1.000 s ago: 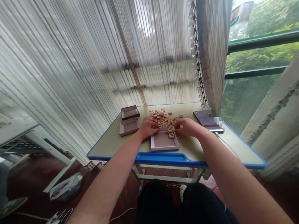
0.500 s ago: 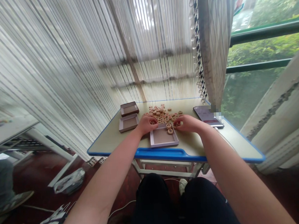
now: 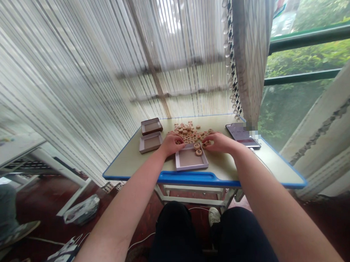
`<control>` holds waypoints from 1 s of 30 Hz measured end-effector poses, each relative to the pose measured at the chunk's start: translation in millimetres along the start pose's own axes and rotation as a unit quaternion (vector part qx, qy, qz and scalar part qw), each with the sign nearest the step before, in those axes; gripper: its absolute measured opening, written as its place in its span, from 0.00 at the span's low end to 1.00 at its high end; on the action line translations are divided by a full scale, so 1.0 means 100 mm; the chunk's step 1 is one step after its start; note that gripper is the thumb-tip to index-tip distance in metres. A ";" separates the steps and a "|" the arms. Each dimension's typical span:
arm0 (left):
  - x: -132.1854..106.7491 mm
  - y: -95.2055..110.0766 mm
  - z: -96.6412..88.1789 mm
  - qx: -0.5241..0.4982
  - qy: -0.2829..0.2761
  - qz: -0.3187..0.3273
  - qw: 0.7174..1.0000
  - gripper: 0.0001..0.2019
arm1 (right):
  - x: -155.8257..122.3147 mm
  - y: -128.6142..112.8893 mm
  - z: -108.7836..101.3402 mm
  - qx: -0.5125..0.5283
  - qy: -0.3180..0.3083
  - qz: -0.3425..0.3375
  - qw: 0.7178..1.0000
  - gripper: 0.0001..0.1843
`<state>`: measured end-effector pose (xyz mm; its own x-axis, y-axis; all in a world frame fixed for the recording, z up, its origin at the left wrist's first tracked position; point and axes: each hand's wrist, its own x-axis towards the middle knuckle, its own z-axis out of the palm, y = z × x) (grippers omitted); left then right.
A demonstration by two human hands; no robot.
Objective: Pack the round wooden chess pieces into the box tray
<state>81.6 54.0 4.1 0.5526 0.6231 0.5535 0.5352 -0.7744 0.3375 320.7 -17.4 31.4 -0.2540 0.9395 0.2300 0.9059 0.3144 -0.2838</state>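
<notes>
A pile of round wooden game pieces [image 3: 190,132] lies in the middle of a small blue-edged table [image 3: 194,179]. A shallow pale box tray [image 3: 188,161] sits in front of the pile with two pieces [image 3: 198,149] in its far right corner. My left hand [image 3: 171,143] rests at the tray's far left corner, fingers curled on pieces at the pile's edge. My right hand [image 3: 217,141] is at the tray's far right corner, fingers pinched on a wooden piece.
Two more shallow box trays, one pale [image 3: 150,142] and one dark brown [image 3: 151,126], lie at the table's left. A phone [image 3: 242,135] with a cable lies at the right. Striped curtains hang behind. Bags and a white table stand on the floor at left.
The view has tilted slightly. Both hands have stayed at the tray's far corners, shifting a little among the pieces.
</notes>
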 end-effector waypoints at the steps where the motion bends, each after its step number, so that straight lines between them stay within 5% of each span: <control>1: 0.00 0.00 0.00 -0.001 -0.001 0.002 1.000 0.07 | 0.00 0.00 0.00 0.001 -0.003 0.000 1.000 0.14; 10: 0.01 0.02 0.01 0.003 -0.010 0.004 1.000 0.03 | -0.01 -0.06 -0.05 0.049 0.053 -0.018 0.997 0.13; 17: 0.01 0.01 0.01 0.009 -0.005 0.015 1.000 0.03 | -0.05 -0.18 -0.05 0.073 -0.019 -0.082 0.994 0.15; 30: 0.00 0.04 -0.02 0.017 -0.013 0.005 1.000 0.04 | -0.07 -0.22 -0.02 0.062 -0.005 -0.104 0.993 0.12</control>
<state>83.1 50.5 6.9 0.5741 0.6182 0.5368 0.5508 -0.7767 0.3054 303.1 -30.7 37.7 -0.4361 0.8531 0.2863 0.7843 0.5163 -0.3439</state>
